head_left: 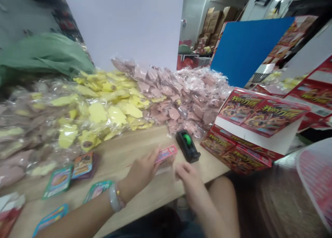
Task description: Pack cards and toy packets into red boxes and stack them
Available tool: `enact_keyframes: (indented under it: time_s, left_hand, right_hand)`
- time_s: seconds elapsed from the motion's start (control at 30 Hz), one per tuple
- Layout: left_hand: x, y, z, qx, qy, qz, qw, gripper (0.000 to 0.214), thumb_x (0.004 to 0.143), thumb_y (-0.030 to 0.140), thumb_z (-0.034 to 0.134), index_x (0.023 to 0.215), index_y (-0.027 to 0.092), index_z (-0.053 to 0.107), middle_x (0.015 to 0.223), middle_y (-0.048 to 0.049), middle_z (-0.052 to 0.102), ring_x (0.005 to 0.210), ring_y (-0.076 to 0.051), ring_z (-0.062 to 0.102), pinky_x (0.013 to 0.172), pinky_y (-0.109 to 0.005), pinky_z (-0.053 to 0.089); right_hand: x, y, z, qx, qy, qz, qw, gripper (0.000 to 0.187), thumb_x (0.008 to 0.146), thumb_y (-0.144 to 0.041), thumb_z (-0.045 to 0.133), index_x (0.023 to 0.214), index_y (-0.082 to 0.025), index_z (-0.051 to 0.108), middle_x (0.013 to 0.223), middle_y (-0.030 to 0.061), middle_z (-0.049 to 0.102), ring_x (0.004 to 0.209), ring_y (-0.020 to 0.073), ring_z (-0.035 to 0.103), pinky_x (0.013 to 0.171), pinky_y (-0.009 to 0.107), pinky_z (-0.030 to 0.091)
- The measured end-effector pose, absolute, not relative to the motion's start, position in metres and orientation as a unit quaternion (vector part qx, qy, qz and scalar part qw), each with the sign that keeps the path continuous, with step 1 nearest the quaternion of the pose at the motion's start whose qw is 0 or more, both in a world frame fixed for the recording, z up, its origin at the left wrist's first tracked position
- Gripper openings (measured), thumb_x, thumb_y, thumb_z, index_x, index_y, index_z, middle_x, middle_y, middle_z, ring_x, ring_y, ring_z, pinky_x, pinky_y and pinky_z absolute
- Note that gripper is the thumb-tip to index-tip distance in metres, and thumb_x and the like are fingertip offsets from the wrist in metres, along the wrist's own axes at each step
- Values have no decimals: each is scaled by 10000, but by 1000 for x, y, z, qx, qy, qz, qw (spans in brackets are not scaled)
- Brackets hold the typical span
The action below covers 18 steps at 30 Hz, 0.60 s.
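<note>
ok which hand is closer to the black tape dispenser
Right. The right hand is just in front of the tape dispenser; the left hand is farther left of it.

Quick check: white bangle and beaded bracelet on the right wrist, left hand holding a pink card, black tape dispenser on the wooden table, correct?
No: the head view shows the white bangle and beaded bracelet on the left wrist. The left hand holding the pink card and the black tape dispenser on the wooden table stand.
</note>
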State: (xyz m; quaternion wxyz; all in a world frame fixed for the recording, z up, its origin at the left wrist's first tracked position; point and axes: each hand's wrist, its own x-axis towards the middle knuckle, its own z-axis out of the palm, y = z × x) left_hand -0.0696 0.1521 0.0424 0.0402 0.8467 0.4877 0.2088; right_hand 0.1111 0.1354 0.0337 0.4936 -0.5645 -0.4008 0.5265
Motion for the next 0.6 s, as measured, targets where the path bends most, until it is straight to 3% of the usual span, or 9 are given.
enact_keyframes:
  time_s: [0.13, 0.23, 0.3, 0.37, 0.43, 0.5, 0.6]
  left_hand:
    - [-67, 142, 52, 851, 481, 181, 109, 590, 857, 205, 435, 1370, 195, 142, 1130, -120, 579, 944, -219, 597, 752, -338, 510]
    - [-68, 123, 68, 844, 474, 194, 157, 641, 834, 187, 464, 1373, 211, 118, 1194, -119, 540, 1017, -233, 563, 812, -366, 483]
    - [-68, 110, 81, 836, 459, 223, 204, 690, 817, 195, 489, 1378, 217, 88, 1191, -110, 545, 1011, -230, 567, 817, -354, 479]
    - [-77, 102, 91, 816, 443, 269, 255, 772, 813, 211, 509, 1385, 206, -10, 1139, -97, 581, 949, -199, 597, 791, -303, 486]
    - [-106, 97, 95, 786, 489, 287, 248, 815, 829, 252, 511, 1379, 166, -85, 1126, -106, 587, 921, -167, 604, 779, -254, 479]
    - [-159, 88, 92, 746, 593, 246, 177, 751, 837, 297, 506, 1383, 128, 19, 1165, -138, 558, 959, -173, 585, 800, -254, 462]
    - [-260, 65, 77, 713, 661, 189, 135, 365, 848, 274, 478, 1190, 147, 468, 1105, -113, 593, 972, -214, 567, 836, -315, 434]
  right_hand:
    - [63, 139, 30, -580, -357, 536, 499, 382, 668, -541, 531, 553, -183, 465, 451, -53, 385, 427, 103, 357, 452, 251, 330]
    - [69, 122, 17, -590, -382, 502, 504, 380, 547, -506, 640, 691, -172, 528, 574, -10, 513, 556, 157, 475, 563, 291, 395]
    - [85, 112, 13, -593, -438, 448, 506, 512, 461, -450, 705, 868, -187, 539, 736, 22, 584, 682, 203, 526, 642, 318, 417]
    - [98, 115, 14, -598, -540, 375, 459, 566, 501, -445, 698, 987, -218, 515, 812, 35, 609, 710, 221, 554, 646, 326, 433]
    - [99, 132, 15, -610, -625, 327, 362, 466, 607, -480, 627, 977, -212, 531, 796, 52, 627, 706, 229, 586, 633, 320, 447]
    - [88, 152, 15, -635, -664, 309, 247, 415, 688, -516, 541, 930, -178, 557, 783, 85, 640, 751, 252, 609, 651, 327, 456]
    - [46, 173, 17, -642, -701, 270, 153, 446, 705, -490, 543, 946, -116, 570, 886, 182, 629, 893, 336, 581, 729, 415, 442]
